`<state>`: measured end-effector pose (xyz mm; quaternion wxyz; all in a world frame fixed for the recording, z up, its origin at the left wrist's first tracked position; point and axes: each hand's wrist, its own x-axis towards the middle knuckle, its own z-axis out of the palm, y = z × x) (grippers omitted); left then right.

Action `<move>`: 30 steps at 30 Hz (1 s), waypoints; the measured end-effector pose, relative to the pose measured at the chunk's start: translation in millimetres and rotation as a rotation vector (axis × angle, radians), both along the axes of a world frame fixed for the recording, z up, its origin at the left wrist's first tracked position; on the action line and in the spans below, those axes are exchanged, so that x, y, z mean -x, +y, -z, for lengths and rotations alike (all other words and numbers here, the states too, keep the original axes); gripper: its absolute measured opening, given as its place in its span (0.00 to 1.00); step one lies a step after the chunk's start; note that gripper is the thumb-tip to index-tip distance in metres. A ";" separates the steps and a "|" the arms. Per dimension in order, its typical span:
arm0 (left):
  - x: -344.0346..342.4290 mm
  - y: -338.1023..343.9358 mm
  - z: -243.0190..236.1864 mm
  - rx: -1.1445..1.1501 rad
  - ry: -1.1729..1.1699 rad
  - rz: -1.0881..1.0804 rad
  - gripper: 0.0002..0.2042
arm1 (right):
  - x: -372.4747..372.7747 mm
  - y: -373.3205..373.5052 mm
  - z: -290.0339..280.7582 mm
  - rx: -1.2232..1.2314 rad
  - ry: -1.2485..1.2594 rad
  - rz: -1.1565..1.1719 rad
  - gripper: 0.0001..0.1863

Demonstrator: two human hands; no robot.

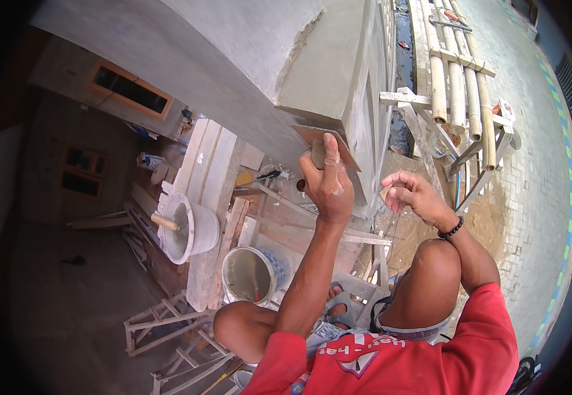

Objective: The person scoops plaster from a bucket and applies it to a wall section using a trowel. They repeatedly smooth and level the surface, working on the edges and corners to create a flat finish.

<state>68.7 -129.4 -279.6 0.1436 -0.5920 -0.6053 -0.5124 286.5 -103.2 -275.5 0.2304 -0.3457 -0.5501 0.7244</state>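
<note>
My left hand is closed round the handle of a flat plastering float, thumb laid along its top. The float's thin brownish board rests near the lower corner of a grey plastered wall end. Fresh-looking plaster there stops at a rough edge against the paler wall surface. My right hand is held beside the wall, fingers curled and pinched together. Something small and tan shows at its fingertips, too small to name. A dark beaded bracelet circles that wrist.
Left of my legs stand a bucket with a stick in it and a white tub with a wooden handle, the tub on planks. Bamboo poles lie on a wooden trestle at right, beside paving. Wooden frames stand below left.
</note>
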 end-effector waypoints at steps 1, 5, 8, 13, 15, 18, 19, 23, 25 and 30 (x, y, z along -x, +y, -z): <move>-1.8 4.4 -0.7 0.020 0.017 -0.010 0.33 | -0.3 0.1 0.1 0.008 -0.004 0.012 0.12; -6.0 7.2 2.5 0.068 0.030 -0.058 0.34 | -0.5 1.4 1.3 0.000 -0.025 0.007 0.13; -2.1 -2.6 4.2 0.126 0.049 -0.055 0.34 | 0.1 0.7 1.7 0.000 -0.033 0.006 0.13; -0.9 3.1 -0.5 0.065 0.040 -0.026 0.34 | 1.3 0.2 -0.5 0.010 -0.031 0.003 0.12; -4.4 6.7 -0.3 0.051 0.034 -0.019 0.35 | 1.6 0.1 -1.4 0.013 -0.046 0.026 0.12; -7.2 1.5 2.8 0.108 0.005 -0.015 0.35 | 2.2 -0.4 -2.4 0.022 -0.038 0.032 0.12; -6.2 -2.4 3.6 0.156 -0.001 -0.050 0.35 | 2.4 -0.6 -2.4 0.013 -0.037 0.025 0.12; -2.4 -8.4 3.7 0.163 -0.016 -0.048 0.34 | 2.1 -1.9 -2.2 -0.008 -0.048 0.002 0.13; -5.1 -3.7 2.9 0.110 -0.036 -0.022 0.33 | 1.1 -2.0 -2.3 -0.001 -0.047 0.008 0.13; -11.4 0.9 2.3 0.129 -0.006 -0.036 0.33 | -0.1 -0.8 -2.7 0.006 -0.074 0.030 0.12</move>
